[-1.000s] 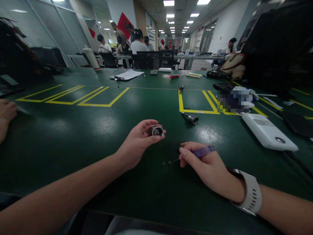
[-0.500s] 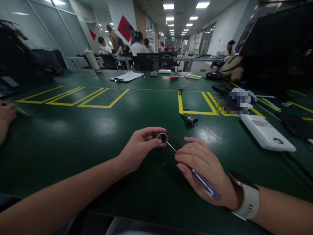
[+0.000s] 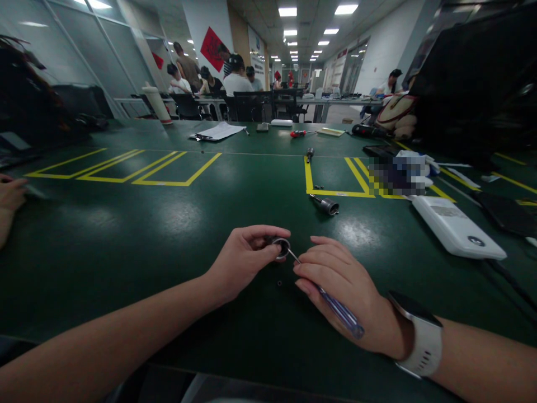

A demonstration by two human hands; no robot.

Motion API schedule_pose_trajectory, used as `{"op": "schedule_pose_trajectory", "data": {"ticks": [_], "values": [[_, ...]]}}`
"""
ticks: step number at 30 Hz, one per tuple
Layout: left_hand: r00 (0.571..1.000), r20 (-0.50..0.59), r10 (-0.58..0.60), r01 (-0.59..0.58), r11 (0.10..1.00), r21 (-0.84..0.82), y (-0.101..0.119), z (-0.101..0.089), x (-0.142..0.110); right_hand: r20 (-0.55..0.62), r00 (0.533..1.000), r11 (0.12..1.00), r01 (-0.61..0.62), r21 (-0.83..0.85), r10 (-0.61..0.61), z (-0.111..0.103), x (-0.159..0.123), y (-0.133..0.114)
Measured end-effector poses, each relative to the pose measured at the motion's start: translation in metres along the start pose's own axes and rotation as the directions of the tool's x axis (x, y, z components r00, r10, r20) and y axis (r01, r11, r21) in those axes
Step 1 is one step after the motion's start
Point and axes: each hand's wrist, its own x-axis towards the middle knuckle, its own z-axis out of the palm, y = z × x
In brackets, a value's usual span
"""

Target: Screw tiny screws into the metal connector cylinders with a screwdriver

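Pinched between the thumb and fingers of my left hand [image 3: 247,257] is a hollow metal cup-shaped part [image 3: 287,244], its round opening turned toward the right. My right hand [image 3: 339,285] is closed round a screwdriver [image 3: 342,313] with a clear purplish handle. The screwdriver's thin shaft reaches to the rim of the metal part; the exact spot where the tip sits is hard to make out. On the table below the hands lies a small dark nut-like ring [image 3: 279,283]. A similar metal part with a narrow stem [image 3: 327,205] lies beyond my right hand.
Yellow tape [image 3: 310,179] marks the green table [image 3: 126,235]. A white power bank [image 3: 457,226] with a cable lies right. Farther off are another metal part [image 3: 310,153], a red-handled screwdriver [image 3: 298,134], papers [image 3: 220,130] and a cup [image 3: 158,104]. Another person's hand [image 3: 10,201] is at left.
My left hand and the metal part have moved slightly down and to the right. My right hand and the screwdriver have shifted a little left, the handle end swinging left.
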Motion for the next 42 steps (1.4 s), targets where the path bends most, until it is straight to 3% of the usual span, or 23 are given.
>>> {"op": "schedule_pose_trajectory", "data": {"ticks": [9,12,14,16,18,20,21,23,27,30,32,34,36,42], "values": [[1.0,-0.031,-0.004,0.005,1.0,0.025,0.0,0.002,0.001,0.023,1.0,0.999,0.022,-0.031,-0.022,0.001,0.0,-0.003],[0.999,-0.031,0.011,-0.01,1.0,0.023,-0.002,0.001,0.002,0.019,0.999,0.997,-0.035,0.067,0.034,-0.001,-0.001,-0.002],[0.999,-0.041,0.025,-0.025,1.0,-0.004,-0.002,-0.001,0.003,0.002,0.989,0.966,-0.144,0.213,0.147,-0.001,-0.001,0.0],[0.998,-0.061,0.029,-0.032,0.998,-0.053,-0.002,-0.004,0.006,0.029,0.937,0.849,-0.328,0.413,0.348,-0.001,-0.002,0.004],[0.996,-0.085,0.011,-0.02,0.994,-0.107,-0.001,-0.008,0.008,0.161,0.834,0.617,-0.507,0.602,0.528,0.002,-0.002,0.008],[0.994,-0.107,-0.008,-0.009,0.988,-0.155,0.0,-0.011,0.01,0.331,0.743,0.378,-0.607,0.7,0.582,0.005,-0.002,0.013],[0.993,-0.114,-0.011,-0.01,0.983,-0.183,0.0,-0.012,0.011,0.382,0.718,0.305,-0.628,0.716,0.582,0.007,-0.003,0.015],[0.993,-0.116,-0.005,-0.022,0.972,-0.235,0.001,-0.013,0.012,0.423,0.698,0.25,-0.644,0.723,0.578,0.009,-0.003,0.018],[0.998,-0.067,0.022,-0.04,0.957,-0.287,0.001,-0.011,0.012,0.429,0.692,0.309,-0.675,0.67,0.581,0.008,-0.002,0.015],[0.999,-0.038,0.038,-0.049,0.94,-0.337,0.002,-0.011,0.012,0.417,0.696,0.435,-0.703,0.562,0.585,0.005,-0.001,0.009],[0.999,-0.038,0.024,-0.036,0.927,-0.372,0.002,-0.01,0.011,0.346,0.758,0.586,-0.648,0.486,0.552,0.003,-0.001,0.005],[0.999,-0.043,-0.004,-0.012,0.927,-0.374,0.002,-0.01,0.01,0.253,0.854,0.756,-0.521,0.397,0.455,0.001,-0.001,0.002],[0.998,-0.046,-0.032,0.014,0.941,-0.339,0.003,-0.01,0.009,0.198,0.92,0.876,-0.385,0.292,0.338,0.0,-0.001,0.0],[0.999,-0.033,-0.006,-0.002,0.975,-0.222,0.002,-0.008,0.008,0.074,0.975,0.96,-0.219,0.175,0.208,-0.002,-0.003,0.0]]}}
